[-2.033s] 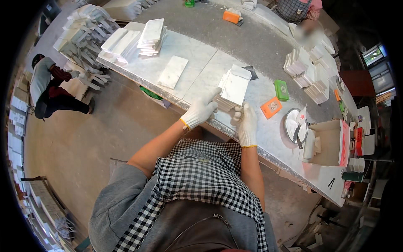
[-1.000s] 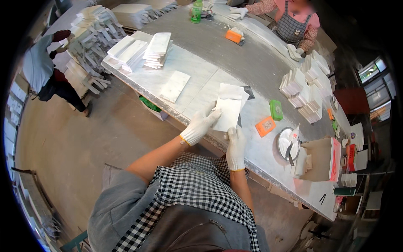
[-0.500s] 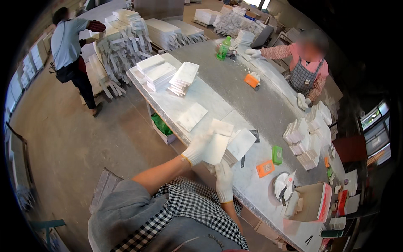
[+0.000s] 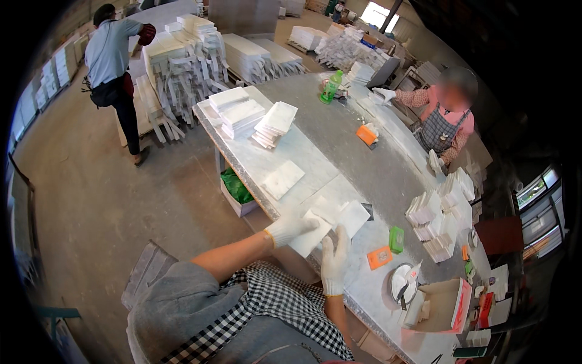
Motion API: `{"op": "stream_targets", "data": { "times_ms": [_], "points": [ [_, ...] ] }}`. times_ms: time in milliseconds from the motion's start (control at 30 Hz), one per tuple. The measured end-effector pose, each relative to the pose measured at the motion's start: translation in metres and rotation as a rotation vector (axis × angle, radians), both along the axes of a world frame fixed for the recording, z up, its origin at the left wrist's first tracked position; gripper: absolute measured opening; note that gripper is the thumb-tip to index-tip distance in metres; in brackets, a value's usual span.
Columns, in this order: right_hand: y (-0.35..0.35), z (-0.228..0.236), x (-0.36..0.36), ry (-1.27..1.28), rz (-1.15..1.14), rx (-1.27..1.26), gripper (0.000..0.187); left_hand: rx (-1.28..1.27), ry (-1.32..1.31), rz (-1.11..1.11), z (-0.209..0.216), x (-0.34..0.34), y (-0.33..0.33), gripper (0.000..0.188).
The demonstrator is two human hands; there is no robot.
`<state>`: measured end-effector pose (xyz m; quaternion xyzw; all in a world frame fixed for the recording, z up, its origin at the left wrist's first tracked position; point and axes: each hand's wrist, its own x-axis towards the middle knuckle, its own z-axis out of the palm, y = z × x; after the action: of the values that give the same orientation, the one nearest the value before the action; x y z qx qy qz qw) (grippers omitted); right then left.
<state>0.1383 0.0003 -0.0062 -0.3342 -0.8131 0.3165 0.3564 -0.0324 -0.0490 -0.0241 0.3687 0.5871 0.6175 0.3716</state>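
Observation:
My left hand (image 4: 291, 230), in a white knit glove, is closed on the edge of a white marble tile (image 4: 307, 241) tilted near the table's front edge. A smaller white piece (image 4: 327, 210) lies over the tile's far end. My right hand (image 4: 335, 262), gloved the same way, is raised palm inward with thumb and fingers apart. Its fingertips are at the near side of a stack of marble tiles (image 4: 354, 217); whether they touch it I cannot tell. One flat tile (image 4: 283, 179) lies farther left on the table.
Tile stacks (image 4: 241, 115) stand at the table's far left, and more tile rows (image 4: 439, 212) at the right. Orange box (image 4: 380, 258), green box (image 4: 396, 239), white plate (image 4: 403, 284) and open carton (image 4: 439, 306) lie right. A co-worker (image 4: 450, 115) works across the table; another person (image 4: 112, 67) stands far left.
My right hand has left the lower edge of the tile and moved up and right toward the stack, fingers opening. My left hand keeps the tile, now tilted differently. The whole view has shifted slightly.

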Motion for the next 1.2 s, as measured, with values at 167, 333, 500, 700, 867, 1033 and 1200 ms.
{"op": "stream_targets", "data": {
  "times_ms": [167, 333, 500, 700, 867, 1033, 1200],
  "points": [
    [-0.003, 0.054, -0.019, -0.472, 0.076, 0.623, 0.058, -0.130, 0.020, -0.099, -0.028, 0.011, -0.002, 0.032],
    [0.004, 0.056, -0.027, -0.396, 0.265, 0.550, 0.064, 0.003, 0.178, -0.251, -0.008, 0.020, -0.013, 0.029],
    [0.010, 0.060, -0.032, -0.294, 0.221, 0.640, 0.067, -0.039, 0.115, -0.246, 0.005, 0.022, -0.019, 0.031],
    [0.024, 0.063, -0.035, -0.348, 0.146, 0.505, 0.066, -0.005, 0.201, -0.187, 0.031, 0.025, -0.027, 0.040],
    [0.045, 0.051, -0.056, -0.322, 0.162, 0.404, 0.058, -0.224, 0.203, -0.209, 0.058, 0.011, -0.039, 0.041],
    [0.049, 0.061, -0.099, -0.435, 0.237, 0.377, 0.050, 0.030, 0.118, 0.005, 0.040, -0.008, -0.054, 0.038],
    [0.057, 0.071, -0.155, -0.488, 0.538, 0.382, 0.051, -0.073, 0.231, 0.183, 0.045, -0.032, -0.079, 0.032]
  ]
}}
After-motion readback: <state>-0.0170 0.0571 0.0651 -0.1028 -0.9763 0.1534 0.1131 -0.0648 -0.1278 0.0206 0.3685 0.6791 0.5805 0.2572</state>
